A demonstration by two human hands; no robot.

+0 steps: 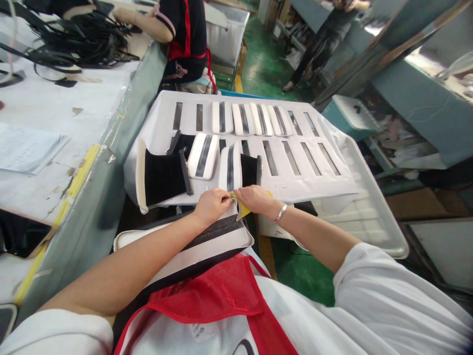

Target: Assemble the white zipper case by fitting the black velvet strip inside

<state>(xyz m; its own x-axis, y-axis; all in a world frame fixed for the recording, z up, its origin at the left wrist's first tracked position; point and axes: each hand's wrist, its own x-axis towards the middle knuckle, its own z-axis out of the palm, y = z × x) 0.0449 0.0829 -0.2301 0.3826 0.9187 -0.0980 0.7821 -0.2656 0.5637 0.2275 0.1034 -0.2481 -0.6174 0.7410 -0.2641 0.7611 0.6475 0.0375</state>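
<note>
On my lap lies a white piece with a dark central stripe (214, 249), rounded at its corners, which looks like a bag part. The fingers of my left hand (211, 207) are closed on its raised far edge. Close beside it, my right hand (254, 198) is closed on a flat yellow piece (244, 211) that touches the same edge; its exact kind is unclear. Just beyond the hands, a white striped panel (229, 167) stands with a black-lined part to its right. Another white striped panel (203, 155) and a curved black-lined piece (162, 175) lie to the left.
A white-covered board with slots (295, 180) carries several striped panels (242, 119) in its back row. Left is a workbench (92, 106) with black straps (81, 39) and a seated person (185, 39). A pale plastic tray (373, 217) sits at right; another person stands farther back.
</note>
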